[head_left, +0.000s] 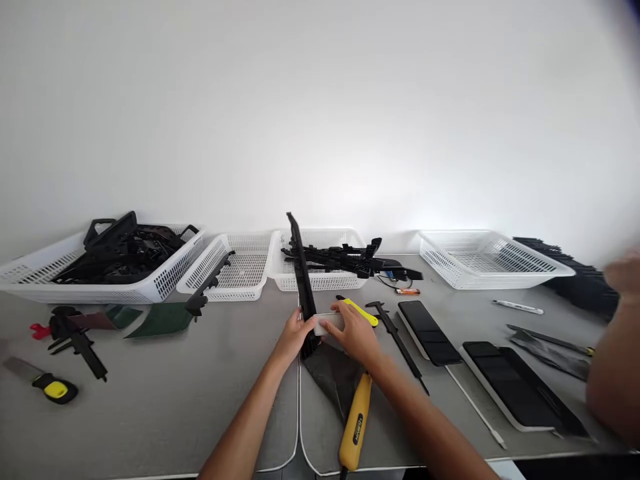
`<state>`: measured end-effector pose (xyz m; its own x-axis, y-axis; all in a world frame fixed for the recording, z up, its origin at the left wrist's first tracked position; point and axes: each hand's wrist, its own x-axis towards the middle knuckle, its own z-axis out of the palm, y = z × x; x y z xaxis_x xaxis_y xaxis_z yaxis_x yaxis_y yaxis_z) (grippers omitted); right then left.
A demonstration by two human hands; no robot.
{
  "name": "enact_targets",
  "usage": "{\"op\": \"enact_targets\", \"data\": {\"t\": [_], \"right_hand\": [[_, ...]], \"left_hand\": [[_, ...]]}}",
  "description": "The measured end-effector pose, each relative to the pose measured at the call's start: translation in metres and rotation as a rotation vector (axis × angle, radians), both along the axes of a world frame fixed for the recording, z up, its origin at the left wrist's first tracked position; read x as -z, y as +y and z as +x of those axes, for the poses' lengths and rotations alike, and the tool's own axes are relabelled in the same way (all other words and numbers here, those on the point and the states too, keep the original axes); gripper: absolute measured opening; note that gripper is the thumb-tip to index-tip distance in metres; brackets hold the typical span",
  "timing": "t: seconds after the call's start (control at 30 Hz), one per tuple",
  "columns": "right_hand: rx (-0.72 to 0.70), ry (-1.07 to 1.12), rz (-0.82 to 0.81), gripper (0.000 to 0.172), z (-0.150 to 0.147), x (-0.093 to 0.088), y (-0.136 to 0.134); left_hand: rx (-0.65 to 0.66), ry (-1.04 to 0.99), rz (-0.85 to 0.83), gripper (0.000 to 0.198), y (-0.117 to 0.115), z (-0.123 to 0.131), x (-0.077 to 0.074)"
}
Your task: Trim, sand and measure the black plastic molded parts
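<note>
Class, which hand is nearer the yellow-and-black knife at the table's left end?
Left. The left hand, on the black strip, lies right of the knife; the right hand is farther right.

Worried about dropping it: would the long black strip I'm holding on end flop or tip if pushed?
Probably stiff: the long black strip stands straight, unsagging, gripped only low by the left hand. Likely tips easily, being tall, narrow and leaning. Seemingly light, thin plastic.
</note>
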<state>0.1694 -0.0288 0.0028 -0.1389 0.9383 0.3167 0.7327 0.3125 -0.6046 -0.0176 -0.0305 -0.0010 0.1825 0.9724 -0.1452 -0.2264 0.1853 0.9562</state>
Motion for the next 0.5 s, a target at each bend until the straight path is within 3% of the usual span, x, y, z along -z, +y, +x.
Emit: {"op": "enact_targets", "data": {"t": [0.23, 0.4, 0.5], "right_hand": [[-0.005, 0.046, 0.114, 0.018, -0.023, 0.012, -0.037], [-0.067, 0.053, 0.125, 0.040, -0.011, 0.011, -0.059], [-0.065, 0.046, 0.111, 0.040, -0.005, 0.010, -0.060]], "left_hand": [[-0.075, 0.037, 0.112, 0.063, -0.024, -0.011, 0.016], [-0.033, 0.106, 0.130, 0.057, -0.022, -0.011, 0.013], [-0.027, 0.133, 0.121, 0.061, -0.020, -0.010, 0.012]]}}
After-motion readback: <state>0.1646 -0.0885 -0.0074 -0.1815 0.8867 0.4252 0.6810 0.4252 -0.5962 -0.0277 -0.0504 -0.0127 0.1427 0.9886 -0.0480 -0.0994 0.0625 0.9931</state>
